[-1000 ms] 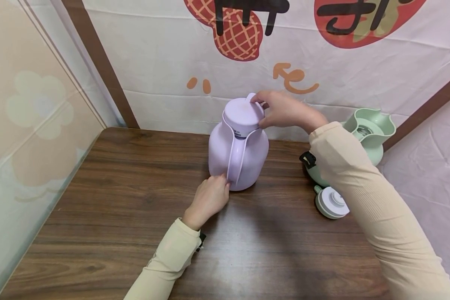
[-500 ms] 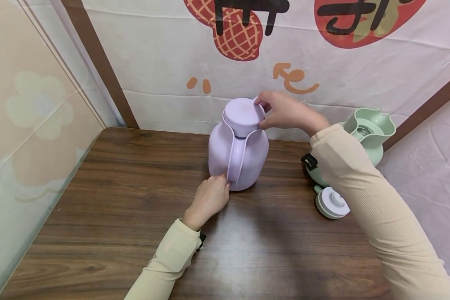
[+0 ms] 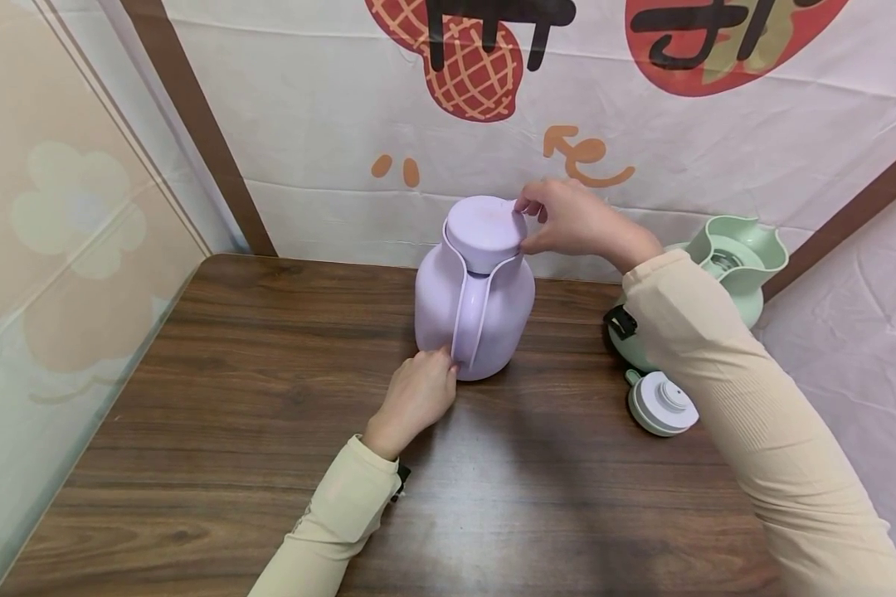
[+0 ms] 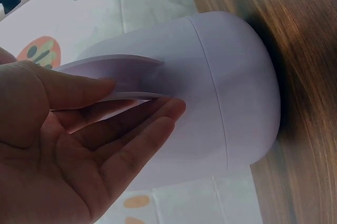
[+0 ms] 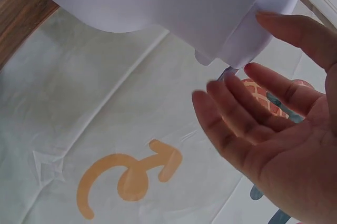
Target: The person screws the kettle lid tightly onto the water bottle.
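Observation:
A lavender thermos jug point(image 3: 511, 311) stands upright near the table's back edge, its handle point(image 3: 472, 315) facing me. My left hand point(image 3: 418, 394) holds the lower part of that handle; the left wrist view shows the thumb on one side and fingers on the other. On top sits a round lavender lid point(image 3: 485, 222). My right hand point(image 3: 571, 217) grips the lid's right side. In the right wrist view the thumb point(image 5: 292, 29) lies against the lid, the index fingertip is at its edge, and the other fingers are loosely bent.
Behind my right forearm, a mint green jug point(image 3: 747, 286) stands without its lid. A green-and-white lid point(image 3: 660, 404) lies upside down in front of it. The wooden table point(image 3: 269, 373) meets a printed cloth wall point(image 3: 328, 108) at the back.
The lid has turned clockwise on the jug, its raised tab moving right and behind my fingers. My right hand shifted slightly right with it. The left hand and jug stayed put.

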Motion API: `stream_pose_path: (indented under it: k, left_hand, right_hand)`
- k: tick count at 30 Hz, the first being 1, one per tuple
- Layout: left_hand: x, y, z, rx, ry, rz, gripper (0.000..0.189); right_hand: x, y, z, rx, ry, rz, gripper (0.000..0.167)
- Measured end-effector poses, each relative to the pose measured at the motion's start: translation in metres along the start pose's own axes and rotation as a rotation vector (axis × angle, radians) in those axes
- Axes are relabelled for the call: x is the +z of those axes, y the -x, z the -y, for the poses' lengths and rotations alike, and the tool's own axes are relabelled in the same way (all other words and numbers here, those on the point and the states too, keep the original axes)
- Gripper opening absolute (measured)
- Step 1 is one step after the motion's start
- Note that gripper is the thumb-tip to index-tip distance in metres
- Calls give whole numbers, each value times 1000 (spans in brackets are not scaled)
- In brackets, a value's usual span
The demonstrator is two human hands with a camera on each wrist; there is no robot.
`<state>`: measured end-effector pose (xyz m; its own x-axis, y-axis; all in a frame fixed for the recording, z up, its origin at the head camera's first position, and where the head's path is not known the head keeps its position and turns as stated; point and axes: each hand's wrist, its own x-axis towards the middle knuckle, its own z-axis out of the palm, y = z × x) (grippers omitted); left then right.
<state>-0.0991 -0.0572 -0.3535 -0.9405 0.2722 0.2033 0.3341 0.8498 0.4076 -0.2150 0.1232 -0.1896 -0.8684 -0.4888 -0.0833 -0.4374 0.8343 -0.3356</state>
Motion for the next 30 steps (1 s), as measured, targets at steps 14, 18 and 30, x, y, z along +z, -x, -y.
stream_pose_path:
  k: [14,18,30]
  left_hand:
    - [1,0,1,12,32,-4,10]
    - [1,-1,2,14,30,-2,10]
    - [0,0,1,9,33,5,9]
  right_hand:
    - [-4,-8,-7,-69,-47,74,60]
    - [-4,-8,-8,-69,-47,83,57]
    - [-4,-2,-3,-20,-47,33,35]
